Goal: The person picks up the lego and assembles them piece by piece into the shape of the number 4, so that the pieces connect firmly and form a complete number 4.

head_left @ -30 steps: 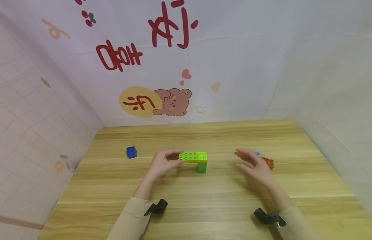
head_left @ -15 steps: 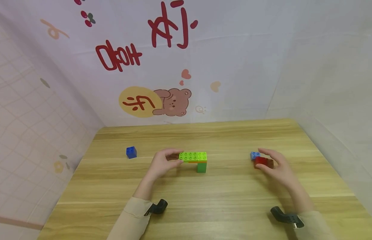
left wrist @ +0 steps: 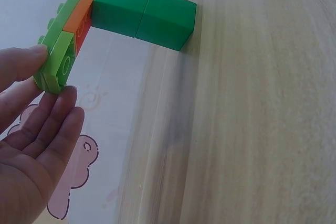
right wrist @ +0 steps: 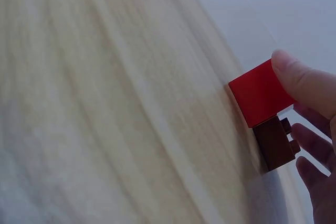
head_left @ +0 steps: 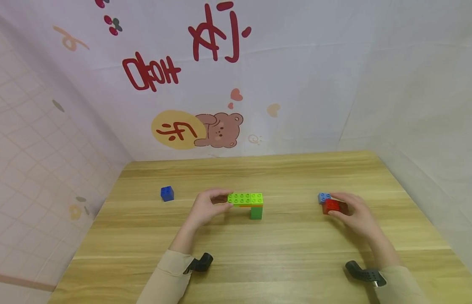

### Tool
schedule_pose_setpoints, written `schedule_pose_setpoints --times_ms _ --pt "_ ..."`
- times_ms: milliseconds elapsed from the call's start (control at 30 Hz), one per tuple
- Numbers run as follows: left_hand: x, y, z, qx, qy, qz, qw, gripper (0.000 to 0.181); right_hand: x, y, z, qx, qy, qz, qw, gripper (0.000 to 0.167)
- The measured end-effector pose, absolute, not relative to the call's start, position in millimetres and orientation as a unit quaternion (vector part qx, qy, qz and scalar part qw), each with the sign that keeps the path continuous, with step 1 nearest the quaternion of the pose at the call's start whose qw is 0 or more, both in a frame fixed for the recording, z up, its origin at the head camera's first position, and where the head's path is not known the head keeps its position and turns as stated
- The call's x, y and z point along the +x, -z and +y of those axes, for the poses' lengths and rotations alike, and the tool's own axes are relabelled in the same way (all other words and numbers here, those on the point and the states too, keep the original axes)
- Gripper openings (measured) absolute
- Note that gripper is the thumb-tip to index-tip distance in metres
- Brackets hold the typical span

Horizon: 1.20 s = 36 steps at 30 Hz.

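My left hand (head_left: 206,207) pinches the left end of a built piece. That piece has lime green bricks (head_left: 239,199) on top, an orange layer (left wrist: 84,17) beneath, and a column of green bricks (left wrist: 142,14) standing on the table at its right end. Over at the right, my right hand (head_left: 355,213) pinches a red brick (right wrist: 260,90), thumb on its near side; the far fingertips are partly hidden. A brown brick (right wrist: 274,144) sits against the red one, mostly covered by the hand in the head view. Just behind them lies a light blue brick (head_left: 322,197).
A dark blue brick (head_left: 167,193) stands alone on the left of the wooden table (head_left: 281,253). White printed cloth (head_left: 304,84) rises behind the table and along both sides. Each wrist wears a black camera mount (head_left: 200,262).
My right hand has moved right to the bricks, and its thumb and fingers have drawn in around the red one. The left hand keeps its hold on the built piece.
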State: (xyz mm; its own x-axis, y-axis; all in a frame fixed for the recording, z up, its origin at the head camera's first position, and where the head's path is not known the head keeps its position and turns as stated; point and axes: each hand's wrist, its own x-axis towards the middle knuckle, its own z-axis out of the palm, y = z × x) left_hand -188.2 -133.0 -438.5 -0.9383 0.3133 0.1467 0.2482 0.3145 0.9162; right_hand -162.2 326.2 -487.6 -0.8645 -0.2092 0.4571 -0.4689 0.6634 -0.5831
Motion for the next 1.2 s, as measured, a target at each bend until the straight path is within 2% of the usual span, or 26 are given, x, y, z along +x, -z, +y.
schedule_pose_setpoints --times_ms 433,700,1000,1200 --pt "-188.1 437.7 -131.6 0.171 -0.558 0.811 0.033 0.037 -159.9 492.6 326.1 0.133 -0.353 -0.912 0.159 0.039" --pt "-189.3 439.3 -132.3 0.171 -0.558 0.812 0.033 0.038 -157.4 483.5 319.6 0.112 -0.363 -0.912 0.151 0.036" --pt "-189.6 439.1 -132.3 0.171 -0.556 0.812 0.033 0.038 -163.7 477.9 298.8 0.15 -0.395 -0.887 0.188 0.039" --pt "-189.9 439.3 -132.5 0.171 -0.557 0.812 0.034 0.038 -167.1 474.9 278.9 0.172 -0.411 -0.875 0.189 0.041"
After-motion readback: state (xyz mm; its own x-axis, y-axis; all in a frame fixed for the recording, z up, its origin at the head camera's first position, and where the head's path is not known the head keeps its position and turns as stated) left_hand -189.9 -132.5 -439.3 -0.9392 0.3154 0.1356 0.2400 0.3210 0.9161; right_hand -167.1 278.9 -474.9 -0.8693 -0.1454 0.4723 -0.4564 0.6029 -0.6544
